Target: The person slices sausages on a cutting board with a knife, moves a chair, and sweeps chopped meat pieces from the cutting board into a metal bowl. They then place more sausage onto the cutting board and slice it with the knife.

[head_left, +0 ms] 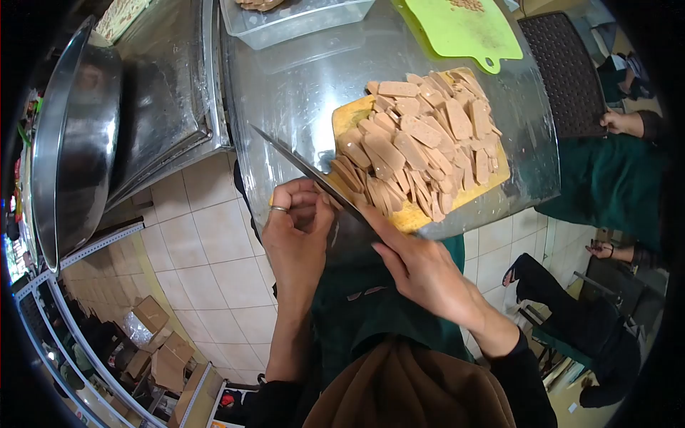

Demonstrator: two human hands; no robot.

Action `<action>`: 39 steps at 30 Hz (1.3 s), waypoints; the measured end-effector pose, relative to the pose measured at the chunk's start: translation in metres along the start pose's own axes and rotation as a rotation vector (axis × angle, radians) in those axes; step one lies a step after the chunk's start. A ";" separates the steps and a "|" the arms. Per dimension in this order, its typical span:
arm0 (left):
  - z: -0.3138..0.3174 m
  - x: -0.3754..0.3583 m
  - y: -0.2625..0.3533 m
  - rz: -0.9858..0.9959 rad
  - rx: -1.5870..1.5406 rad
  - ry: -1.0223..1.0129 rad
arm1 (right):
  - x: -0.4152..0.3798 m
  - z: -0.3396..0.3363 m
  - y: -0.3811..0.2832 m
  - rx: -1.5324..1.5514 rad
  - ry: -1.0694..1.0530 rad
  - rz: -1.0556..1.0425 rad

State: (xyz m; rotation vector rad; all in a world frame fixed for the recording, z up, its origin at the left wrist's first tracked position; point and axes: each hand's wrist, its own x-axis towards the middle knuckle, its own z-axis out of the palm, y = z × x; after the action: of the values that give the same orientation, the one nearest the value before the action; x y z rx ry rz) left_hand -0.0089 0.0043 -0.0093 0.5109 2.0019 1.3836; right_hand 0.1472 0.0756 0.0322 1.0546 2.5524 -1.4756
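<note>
Just beyond the fingers of the left hand (pixel 292 239): knife (pixel 303 166), gripped by the right hand (pixel 428 274).
Blade slants away leftward, between left fingers and slices (pixel 410 143) on board (pixel 345 114). Left fingers curled, contents unclear; right hand nearer the handle. Bare desk (pixel 285 93) past the tip.

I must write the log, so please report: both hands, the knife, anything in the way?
Right hand gripping knife. Left hand curled close beside it, grip unclear. Heaped slices cover most of yellow board.
</note>
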 end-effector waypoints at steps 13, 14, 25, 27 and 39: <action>-0.003 0.004 -0.024 0.139 0.000 -0.011 | -0.007 -0.001 0.018 0.072 0.138 -0.134; -0.003 0.005 -0.024 0.145 0.007 -0.021 | -0.011 -0.005 0.017 0.132 0.121 -0.098; 0.009 0.025 -0.032 0.303 -0.104 -0.112 | -0.069 -0.072 0.056 0.078 0.627 -0.064; -0.001 0.021 -0.033 0.378 -0.013 -0.084 | -0.072 -0.085 0.091 -0.122 0.790 0.019; -0.048 0.052 -0.054 0.751 0.547 0.311 | -0.032 -0.131 0.180 -0.422 0.856 0.311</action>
State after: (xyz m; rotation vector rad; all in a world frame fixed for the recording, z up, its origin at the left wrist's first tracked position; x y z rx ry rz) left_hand -0.0770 -0.0155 -0.0629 1.4901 2.5973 1.3491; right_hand 0.3117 0.2187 -0.0225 2.1884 2.7384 -0.3933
